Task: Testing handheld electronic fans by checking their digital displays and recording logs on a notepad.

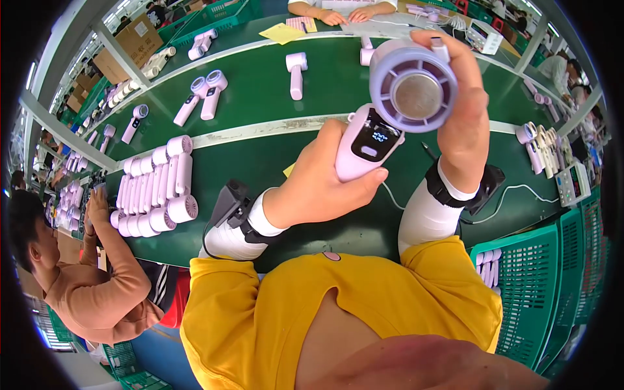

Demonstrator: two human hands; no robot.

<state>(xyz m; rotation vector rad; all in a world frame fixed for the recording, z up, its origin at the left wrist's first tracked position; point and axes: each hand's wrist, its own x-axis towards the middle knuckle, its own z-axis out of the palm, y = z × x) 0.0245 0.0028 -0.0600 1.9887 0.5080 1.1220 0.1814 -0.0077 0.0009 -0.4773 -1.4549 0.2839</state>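
Observation:
A lilac handheld fan (416, 94) is held up over the bench, its round grille with a metal disc at the centre turned toward me. My left hand (318, 175) wraps around its handle, just below a lit black display (377, 135). Around the right side of the fan's head curls my right hand (465, 117), fingers at the rim. A small pale plug-like piece (440, 49) shows by those fingertips; whether I grip it or it belongs to the fan, I cannot tell. Behind the fan, a white cable (520, 187) runs across the green bench.
Stacked lilac fans (156, 182) lie left on the bench, beside a seated co-worker (97, 279). Other fans (296, 75) rest on a green conveyor (260, 97) beyond a pale rail. Right are a small meter (573, 183), pale fans (543, 149) and a green crate (526, 312).

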